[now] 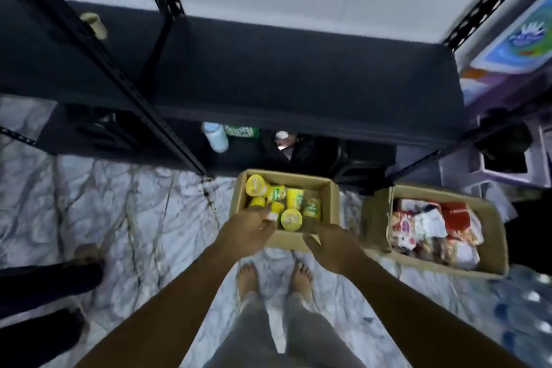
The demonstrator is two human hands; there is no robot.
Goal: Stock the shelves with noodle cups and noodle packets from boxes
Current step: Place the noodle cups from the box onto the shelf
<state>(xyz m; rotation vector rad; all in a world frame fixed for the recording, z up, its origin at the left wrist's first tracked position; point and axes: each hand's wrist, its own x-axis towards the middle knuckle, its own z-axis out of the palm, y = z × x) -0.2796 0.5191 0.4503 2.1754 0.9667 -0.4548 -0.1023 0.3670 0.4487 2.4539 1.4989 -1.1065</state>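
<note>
**Noodle cups (280, 206) boxed on the floor, both hands at the near rim**

Head view, looking steeply down. Jumbled yellow and green, some upright and some tipped on their sides, inside an open cardboard cup box (289, 239). Set on the marbled floor (119, 203), just in front of the black shelf (298, 75).

Reaching over the near left corner of that box with the left hand (248, 230). Fingers bent, tips down beside the nearest cups. Too blurred to tell whether pinching one or merely touching it.

Held over the near right rim with the right hand (331, 245). Fingers loose and slightly spread, thumb out towards the front wall, grasping nothing.

Standing barefoot, feet (248, 278) side by side on the floor, just short of the cup box.

Heaped red and white as noodle packets (433, 227) in a second open carton, the packet box (375, 218). Placed just right of the first, with a narrow strip of floor between.

Tucked under the shelf, behind the cup box: a white bottle (216, 136) lying tilted.

Further right, beside the shelf post: lilac plastic furniture (507, 164), kind not clear. At the left edge, a dark-clad leg (44, 278). At the lower right corner, wrapped bottles (531, 308), badly blurred.
</note>
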